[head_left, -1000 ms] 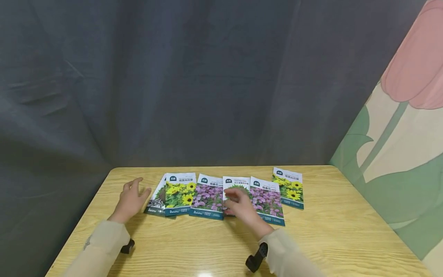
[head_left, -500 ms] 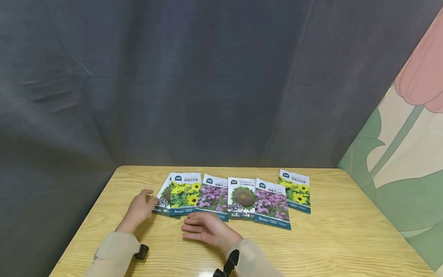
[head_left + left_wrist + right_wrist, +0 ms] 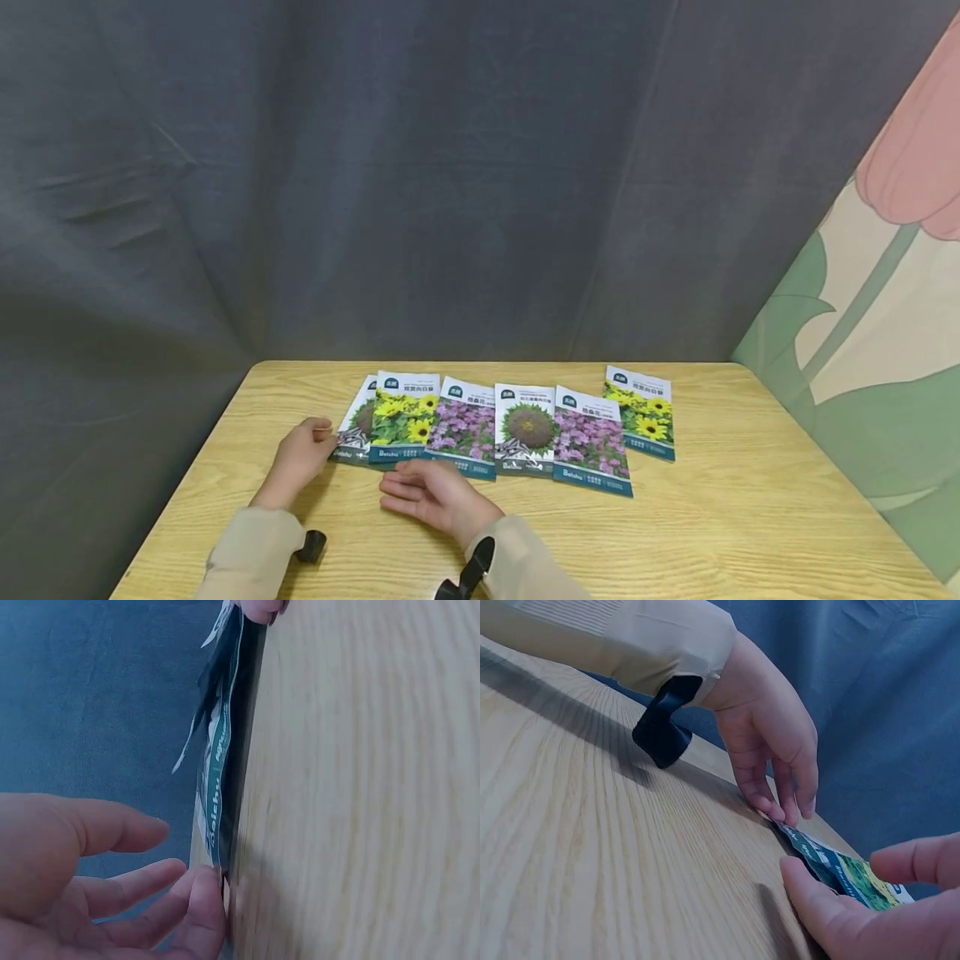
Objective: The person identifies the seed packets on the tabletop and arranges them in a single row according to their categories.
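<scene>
Several flower seed packets lie side by side on the wooden table in the head view. My left hand touches the left edge of the leftmost packet, which shows a sunflower head. In the left wrist view its fingertips are right at the packet's edge, the thumb held apart. A yellow-flower packet overlaps that one. My right hand, fingers extended and palm turned inward, is at the yellow packet's bottom edge. In the right wrist view, its thumb and finger stand apart near the packets.
Rightward in the row come a purple-flower packet, another sunflower-head packet and a second purple-flower packet. Another yellow-flower packet lies behind at the right. A dark curtain hangs behind the table.
My right hand has moved left from the sunflower-head packet to the yellow packet's lower edge. My left hand has come down to the leftmost packet's edge. The left yellow packet has shifted slightly right.
</scene>
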{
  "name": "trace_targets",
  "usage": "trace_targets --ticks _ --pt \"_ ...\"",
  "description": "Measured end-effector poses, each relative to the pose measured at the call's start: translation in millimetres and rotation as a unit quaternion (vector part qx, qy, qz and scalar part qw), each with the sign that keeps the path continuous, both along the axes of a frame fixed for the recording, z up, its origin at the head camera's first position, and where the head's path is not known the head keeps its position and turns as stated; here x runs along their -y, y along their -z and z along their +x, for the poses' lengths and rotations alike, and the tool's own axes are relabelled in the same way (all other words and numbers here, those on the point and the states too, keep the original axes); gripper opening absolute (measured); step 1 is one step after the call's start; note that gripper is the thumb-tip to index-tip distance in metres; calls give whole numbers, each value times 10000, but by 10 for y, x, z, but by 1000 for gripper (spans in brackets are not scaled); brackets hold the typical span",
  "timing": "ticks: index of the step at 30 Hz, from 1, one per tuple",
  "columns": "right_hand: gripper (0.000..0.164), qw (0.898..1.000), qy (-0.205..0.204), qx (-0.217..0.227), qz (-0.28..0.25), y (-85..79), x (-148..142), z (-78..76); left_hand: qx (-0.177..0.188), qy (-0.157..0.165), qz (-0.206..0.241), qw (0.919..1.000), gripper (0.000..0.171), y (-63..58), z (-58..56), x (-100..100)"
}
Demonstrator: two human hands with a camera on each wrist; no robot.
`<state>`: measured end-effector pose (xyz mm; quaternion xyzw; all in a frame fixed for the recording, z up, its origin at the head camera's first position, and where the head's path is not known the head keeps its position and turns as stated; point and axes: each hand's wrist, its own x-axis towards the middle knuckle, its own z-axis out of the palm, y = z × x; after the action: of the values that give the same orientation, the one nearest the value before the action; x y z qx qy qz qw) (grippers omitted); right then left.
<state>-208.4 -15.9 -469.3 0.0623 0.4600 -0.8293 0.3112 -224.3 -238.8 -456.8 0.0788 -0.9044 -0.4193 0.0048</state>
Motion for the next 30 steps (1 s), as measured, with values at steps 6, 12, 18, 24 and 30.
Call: trace_targets --ticks 6,12,18,24,30 --pt "43 9991 369 -172 138 15 94 9 84 -93 175 9998 42 -14 -9 10" --pt "34 9931 1135 -176 228 19 164 -2 210 -156 606 9978 42 24 -26 -1" --pt "46 9905 1370 22 -85 52 174 -35 285 -314 1524 9874 41 5 0 3" --pt "47 9919 1241 137 -247 62 177 -39 334 -316 2451 9684 45 -65 97 8" --pt "42 9937 1067 27 -341 48 214 0 247 -259 3070 9510 41 -111 217 43"
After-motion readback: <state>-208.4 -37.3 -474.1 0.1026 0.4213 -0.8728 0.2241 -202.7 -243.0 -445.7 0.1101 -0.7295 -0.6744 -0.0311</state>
